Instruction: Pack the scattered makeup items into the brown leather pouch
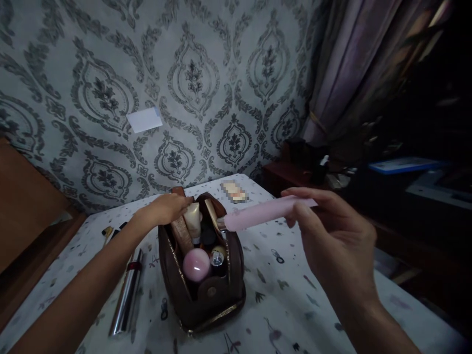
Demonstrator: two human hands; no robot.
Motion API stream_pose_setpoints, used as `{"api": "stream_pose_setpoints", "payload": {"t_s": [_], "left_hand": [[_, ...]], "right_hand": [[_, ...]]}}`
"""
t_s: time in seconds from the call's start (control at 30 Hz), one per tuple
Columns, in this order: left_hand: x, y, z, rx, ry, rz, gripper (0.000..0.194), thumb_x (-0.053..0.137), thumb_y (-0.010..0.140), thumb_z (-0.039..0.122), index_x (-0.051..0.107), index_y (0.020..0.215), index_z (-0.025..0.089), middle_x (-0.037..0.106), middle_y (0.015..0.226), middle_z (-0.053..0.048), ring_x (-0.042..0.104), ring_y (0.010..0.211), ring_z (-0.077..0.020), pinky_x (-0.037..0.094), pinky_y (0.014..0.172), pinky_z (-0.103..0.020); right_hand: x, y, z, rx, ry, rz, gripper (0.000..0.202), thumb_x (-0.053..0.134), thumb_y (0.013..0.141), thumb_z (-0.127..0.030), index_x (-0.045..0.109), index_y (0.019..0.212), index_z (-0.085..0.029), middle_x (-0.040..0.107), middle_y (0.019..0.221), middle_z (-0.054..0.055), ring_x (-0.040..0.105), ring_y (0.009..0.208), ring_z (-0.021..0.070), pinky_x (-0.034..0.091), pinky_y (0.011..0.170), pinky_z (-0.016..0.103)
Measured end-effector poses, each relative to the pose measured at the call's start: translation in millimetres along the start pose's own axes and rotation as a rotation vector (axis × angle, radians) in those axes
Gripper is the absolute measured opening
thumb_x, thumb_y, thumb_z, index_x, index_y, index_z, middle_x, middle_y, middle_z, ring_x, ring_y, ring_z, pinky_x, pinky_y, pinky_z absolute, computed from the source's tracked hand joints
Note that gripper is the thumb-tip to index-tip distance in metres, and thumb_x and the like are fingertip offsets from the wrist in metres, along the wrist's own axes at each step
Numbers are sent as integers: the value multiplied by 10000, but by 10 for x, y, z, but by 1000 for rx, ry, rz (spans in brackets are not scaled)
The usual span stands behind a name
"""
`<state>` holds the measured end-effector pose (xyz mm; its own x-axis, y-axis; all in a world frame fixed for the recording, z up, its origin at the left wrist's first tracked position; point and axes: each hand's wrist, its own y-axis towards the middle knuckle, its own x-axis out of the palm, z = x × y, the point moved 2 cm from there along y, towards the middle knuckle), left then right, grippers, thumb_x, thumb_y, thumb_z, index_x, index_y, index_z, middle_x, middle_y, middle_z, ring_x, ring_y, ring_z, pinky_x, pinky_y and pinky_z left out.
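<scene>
A dark brown zip bag [206,314] stands unzipped on the patterned cloth, filled with cosmetics. Inside it are a round pink-lidded container [196,265], a cream tube [192,221], a glittery tube [181,233] and a clear faceted cap [217,257]. My left hand [167,209] is closed at the bag's far left edge, beside the cream tube; what its fingers hold is hidden. Between the thumb and fingers of my right hand [332,231] is a long pale pink tube [258,212], held nearly level, its far end over the bag's right side.
Left of the bag lies a silver cylinder [127,300] with a red band. A blurred-out flat item [235,191] lies behind the bag. Patterned wallpaper rises beyond the cloth-covered table [287,295]. Brown board stands at left, a purple curtain [335,83] at right.
</scene>
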<state>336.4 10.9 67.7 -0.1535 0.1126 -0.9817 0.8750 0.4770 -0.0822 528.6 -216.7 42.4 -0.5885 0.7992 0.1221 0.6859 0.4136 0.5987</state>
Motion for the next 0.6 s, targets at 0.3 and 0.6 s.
{"api": "stream_pose_setpoints", "payload": {"t_s": [0.3,0.6], "left_hand": [[-21,-79,-27,43,-8,-35,267,471,955,236,654,764,199,707,807,-69,664,785,-220,416,665,-285],[-22,-52,-42,20,-17,-33,270,469,926,227,693,780,192,695,721,-57,654,708,-195,442,663,-272]], "right_hand": [[-261,-132,-26,119,-16,145,192,761,824,-423,769,947,-275,716,964,49,544,654,137,458,597,290],[-315,-181,-158,150,-57,188,165,751,818,-392,768,935,-278,708,877,45,546,649,155,446,620,320]]}}
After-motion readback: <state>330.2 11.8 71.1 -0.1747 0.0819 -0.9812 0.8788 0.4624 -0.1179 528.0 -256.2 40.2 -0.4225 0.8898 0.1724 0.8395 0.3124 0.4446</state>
